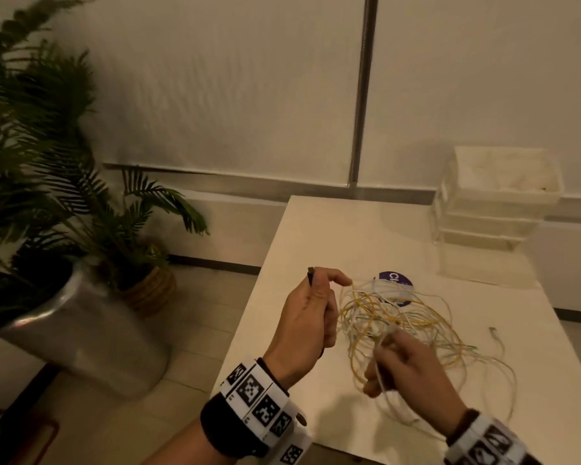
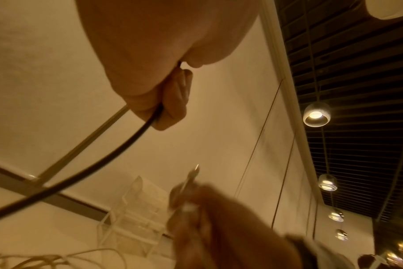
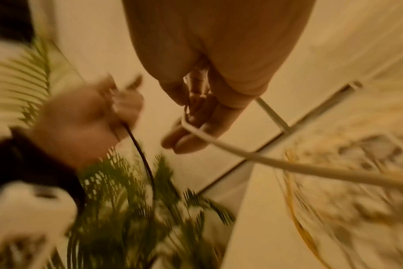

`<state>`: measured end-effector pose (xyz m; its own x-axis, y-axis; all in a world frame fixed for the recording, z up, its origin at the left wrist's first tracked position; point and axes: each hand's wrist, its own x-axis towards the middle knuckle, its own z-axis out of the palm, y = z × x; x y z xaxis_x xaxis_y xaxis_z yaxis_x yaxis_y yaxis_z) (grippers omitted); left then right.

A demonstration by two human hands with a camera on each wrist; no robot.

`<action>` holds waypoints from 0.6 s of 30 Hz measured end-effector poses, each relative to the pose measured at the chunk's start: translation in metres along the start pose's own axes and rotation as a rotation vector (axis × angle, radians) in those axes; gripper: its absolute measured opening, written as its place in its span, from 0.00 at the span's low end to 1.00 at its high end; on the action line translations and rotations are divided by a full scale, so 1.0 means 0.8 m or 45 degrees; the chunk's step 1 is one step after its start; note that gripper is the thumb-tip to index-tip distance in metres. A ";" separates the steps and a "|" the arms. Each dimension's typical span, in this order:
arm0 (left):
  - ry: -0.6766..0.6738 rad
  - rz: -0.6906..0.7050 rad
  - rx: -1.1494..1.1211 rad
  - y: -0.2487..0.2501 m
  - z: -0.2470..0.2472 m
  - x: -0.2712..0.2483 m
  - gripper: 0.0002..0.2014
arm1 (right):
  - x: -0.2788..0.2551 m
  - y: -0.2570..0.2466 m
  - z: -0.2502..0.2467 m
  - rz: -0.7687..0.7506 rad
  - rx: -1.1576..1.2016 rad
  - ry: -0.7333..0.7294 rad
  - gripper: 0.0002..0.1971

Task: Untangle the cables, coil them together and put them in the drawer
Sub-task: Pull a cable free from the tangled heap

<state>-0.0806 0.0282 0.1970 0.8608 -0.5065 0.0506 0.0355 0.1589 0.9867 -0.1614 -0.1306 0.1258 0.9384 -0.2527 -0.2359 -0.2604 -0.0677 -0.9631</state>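
— Two hands busy from the head view: my left hand [image 1: 311,317] is clamped on a black cable [image 1: 310,274], my right hand [image 1: 404,365] pinches a white strand of the tangle [image 1: 399,317] on the counter [image 1: 316,229].
— Risk?
— Left wrist: black cable [image 2: 85,163] looks taut. Right wrist: white strand [image 3: 242,156] looped round fingers [image 3: 191,138]; pulling could tighten knots. Drawers [image 1: 493,209] sit far right.

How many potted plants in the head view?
2. A large plant in a metallic planter stands on the floor at left; a smaller one in a woven basket pot stands behind it, nearer the table. More may lie outside the frame.
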 end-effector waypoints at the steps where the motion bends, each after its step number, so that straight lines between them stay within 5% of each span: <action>1: -0.025 -0.001 -0.008 0.000 0.010 0.007 0.23 | -0.008 -0.027 -0.016 -0.115 0.039 0.051 0.08; 7: -0.231 0.112 0.067 0.024 0.087 0.055 0.16 | -0.030 -0.122 -0.073 -0.483 0.102 0.208 0.08; 13: -0.310 0.220 0.156 0.071 0.155 0.084 0.13 | -0.039 -0.167 -0.097 -0.746 -0.249 0.340 0.12; 18: -0.296 0.295 0.217 0.083 0.187 0.095 0.24 | -0.038 -0.170 -0.118 -0.900 -0.402 0.469 0.15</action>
<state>-0.0890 -0.1262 0.2893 0.6971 -0.6557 0.2900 -0.2486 0.1584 0.9556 -0.1757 -0.2049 0.2762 0.7847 -0.3435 0.5160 0.2553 -0.5795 -0.7739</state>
